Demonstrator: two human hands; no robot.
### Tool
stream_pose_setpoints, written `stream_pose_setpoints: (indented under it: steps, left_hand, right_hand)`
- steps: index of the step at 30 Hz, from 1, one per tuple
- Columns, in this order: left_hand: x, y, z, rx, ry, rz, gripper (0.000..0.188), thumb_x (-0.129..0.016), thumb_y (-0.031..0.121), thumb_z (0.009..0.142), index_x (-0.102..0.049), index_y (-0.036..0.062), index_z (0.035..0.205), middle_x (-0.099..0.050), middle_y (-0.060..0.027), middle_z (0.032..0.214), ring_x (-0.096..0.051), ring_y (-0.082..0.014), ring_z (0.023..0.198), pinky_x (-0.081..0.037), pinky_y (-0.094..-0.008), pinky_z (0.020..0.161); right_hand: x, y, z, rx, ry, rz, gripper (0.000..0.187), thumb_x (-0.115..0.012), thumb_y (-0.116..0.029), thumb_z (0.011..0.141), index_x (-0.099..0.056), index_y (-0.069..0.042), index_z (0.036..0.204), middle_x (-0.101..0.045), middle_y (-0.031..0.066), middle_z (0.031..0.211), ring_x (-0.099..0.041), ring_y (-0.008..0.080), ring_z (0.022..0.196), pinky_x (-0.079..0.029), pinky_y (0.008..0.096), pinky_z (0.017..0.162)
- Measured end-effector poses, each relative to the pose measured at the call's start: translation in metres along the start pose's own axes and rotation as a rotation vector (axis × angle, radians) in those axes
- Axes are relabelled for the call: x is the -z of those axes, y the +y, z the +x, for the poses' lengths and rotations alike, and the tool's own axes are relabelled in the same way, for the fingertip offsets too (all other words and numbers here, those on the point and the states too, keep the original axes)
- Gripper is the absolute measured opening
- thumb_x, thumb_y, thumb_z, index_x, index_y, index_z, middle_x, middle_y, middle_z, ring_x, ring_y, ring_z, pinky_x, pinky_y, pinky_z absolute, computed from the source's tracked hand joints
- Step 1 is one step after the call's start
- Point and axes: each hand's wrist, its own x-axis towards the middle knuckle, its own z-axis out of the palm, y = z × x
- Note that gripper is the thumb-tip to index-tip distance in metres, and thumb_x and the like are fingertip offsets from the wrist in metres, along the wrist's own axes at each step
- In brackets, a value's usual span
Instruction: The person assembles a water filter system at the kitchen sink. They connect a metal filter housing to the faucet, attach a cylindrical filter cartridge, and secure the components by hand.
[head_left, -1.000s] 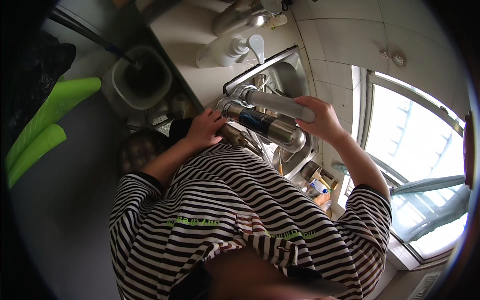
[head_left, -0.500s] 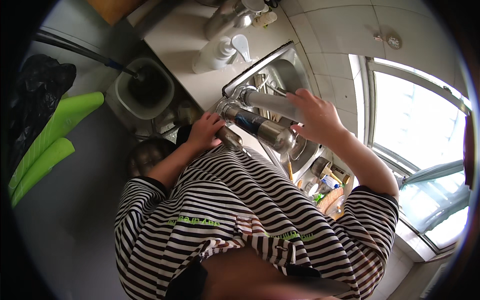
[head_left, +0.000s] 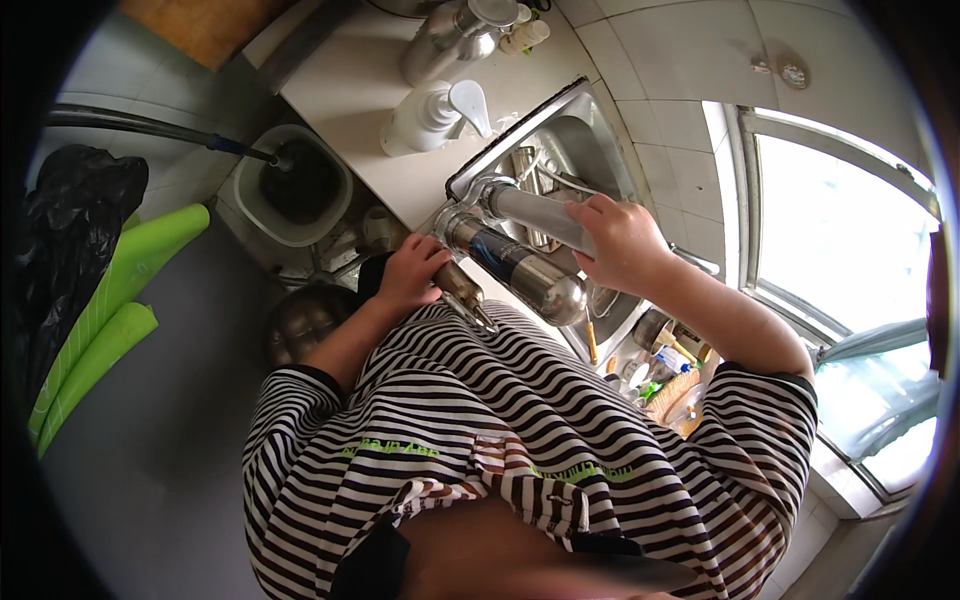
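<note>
A metal water filter [head_left: 522, 273] with several joined cylinders lies slanted between my body and the sink. My left hand [head_left: 412, 270] is closed around its smaller steel cylinder [head_left: 466, 288], whose pointed end touches or nearly touches my striped shirt. My right hand [head_left: 622, 243] grips the far end of the pale grey cylinder [head_left: 543, 216], fingers over the top and thumb below. Between the two hands runs the thicker steel cylinder with a dark printed band. The clamp-like joints at the left ends [head_left: 462, 212] hold the cylinders together.
The steel sink [head_left: 592, 130] lies beyond the filter, with cutlery and hoses in it. A white pump bottle [head_left: 418, 120] and a steel flask [head_left: 440, 50] stand on the counter. To the left are a pale bucket [head_left: 243, 185], green rolls [head_left: 150, 250] and a black bag [head_left: 78, 205].
My right hand has shifted slightly down and left, its fingers now curled more closely over the pale cylinder. The filter has tilted a little, and its smaller cylinder shows more beside my left hand.
</note>
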Motion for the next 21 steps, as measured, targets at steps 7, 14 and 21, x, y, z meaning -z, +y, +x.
stream_pose_setpoints:
  steps: [7, 14, 21]
  left_hand:
    - [0.004, 0.006, 0.002, 0.011, 0.032, -0.002, 0.050, -0.074, 0.016, 0.059, -0.063, 0.0126, 0.107, -0.060, -0.0068, 0.105, -0.058, -0.0326, 0.102, -0.054, -0.0415, 0.079]
    - [0.005, 0.008, 0.003, -0.008, 0.033, -0.001, 0.056, -0.076, 0.008, 0.053, -0.061, 0.0142, 0.107, -0.059, -0.0050, 0.104, -0.057, -0.0316, 0.100, -0.053, -0.0405, 0.077]
    - [0.004, 0.012, 0.005, -0.005, 0.056, -0.009, 0.049, -0.075, 0.010, 0.057, -0.063, 0.0131, 0.105, -0.060, -0.0049, 0.103, -0.058, -0.0313, 0.101, -0.053, -0.0414, 0.079]
  right_hand:
    - [0.001, 0.000, 0.001, -0.012, 0.019, 0.016, 0.055, -0.079, -0.018, 0.067, -0.064, -0.008, 0.119, -0.063, 0.0112, 0.101, -0.067, 0.0322, 0.081, -0.057, 0.0417, 0.075]
    - [-0.001, -0.001, 0.001, -0.015, 0.057, 0.014, 0.055, -0.079, -0.017, 0.065, -0.065, -0.008, 0.118, -0.063, 0.0109, 0.100, -0.067, 0.0325, 0.081, -0.057, 0.0423, 0.075]
    - [-0.001, -0.006, 0.000, -0.052, 0.007, -0.020, 0.055, -0.077, -0.018, 0.066, -0.065, -0.008, 0.119, -0.063, 0.0123, 0.100, -0.067, 0.0338, 0.083, -0.056, 0.0426, 0.077]
